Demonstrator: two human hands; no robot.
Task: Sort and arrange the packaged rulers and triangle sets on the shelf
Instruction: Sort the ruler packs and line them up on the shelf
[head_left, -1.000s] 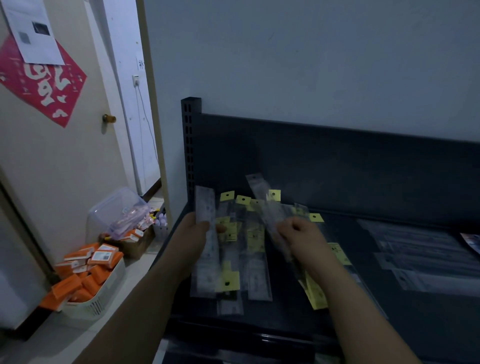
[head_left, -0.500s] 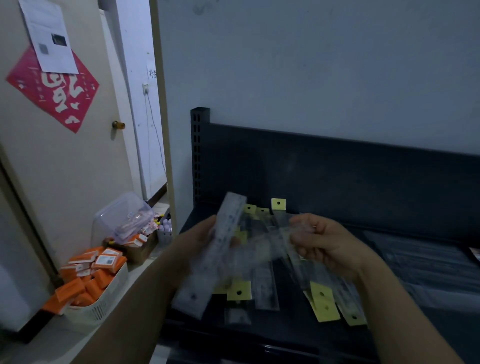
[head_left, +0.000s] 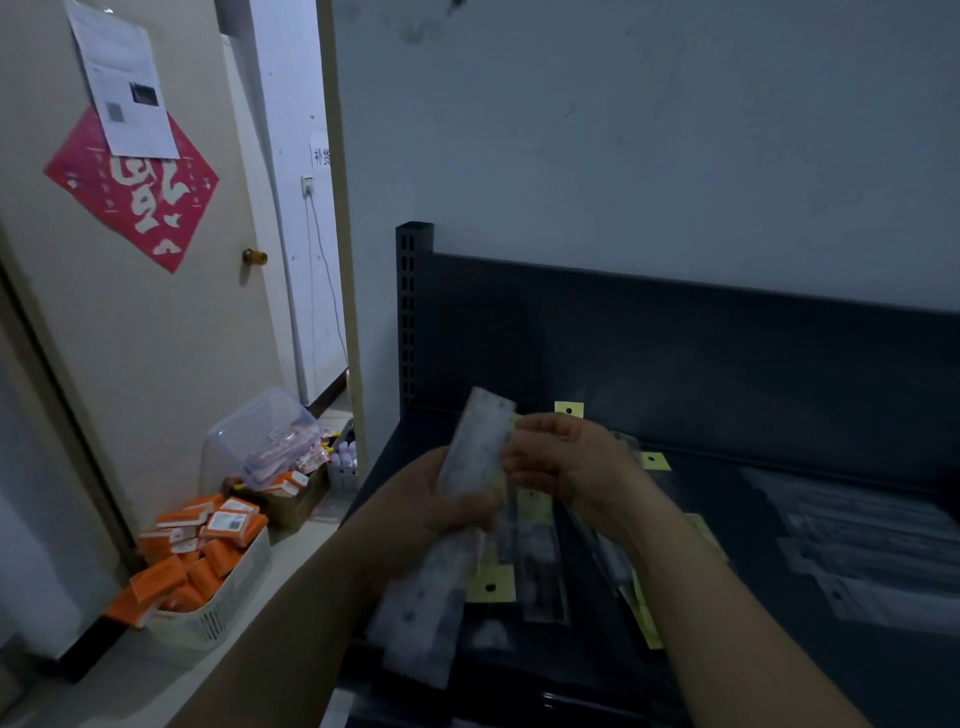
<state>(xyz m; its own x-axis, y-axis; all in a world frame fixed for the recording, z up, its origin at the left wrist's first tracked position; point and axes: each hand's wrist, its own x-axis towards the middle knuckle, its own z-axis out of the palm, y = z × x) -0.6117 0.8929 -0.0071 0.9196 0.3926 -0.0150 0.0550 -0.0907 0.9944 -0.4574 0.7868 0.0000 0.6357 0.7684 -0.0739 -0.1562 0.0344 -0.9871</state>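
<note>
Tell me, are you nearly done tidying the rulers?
About halfway, it seems. Done: a row of packets lies flat and fairly orderly on the right of the shelf. In hand: the left hand grips a bundle of ruler packets, and the right hand pinches its top end. Left to do: loose yellow-tagged packets lie jumbled on the shelf under the hands.
</note>
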